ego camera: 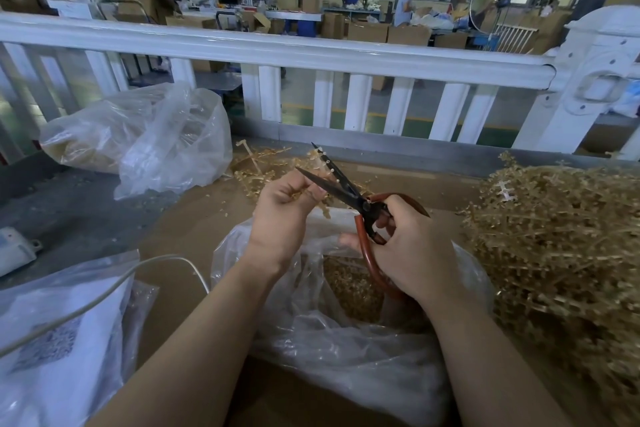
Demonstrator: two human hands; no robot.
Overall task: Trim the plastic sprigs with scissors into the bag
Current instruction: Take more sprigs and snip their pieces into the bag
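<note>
- Left hand: fingers pinching sprig, long axis running near-to-far.
- Right hand: fingers gripping scissors, blades apart, tips pointing far-left, above bag.

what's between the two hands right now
In the head view, the open black blades of the scissors cross the gap between the left hand and right hand, with the sprig between them, above the bag.
</note>
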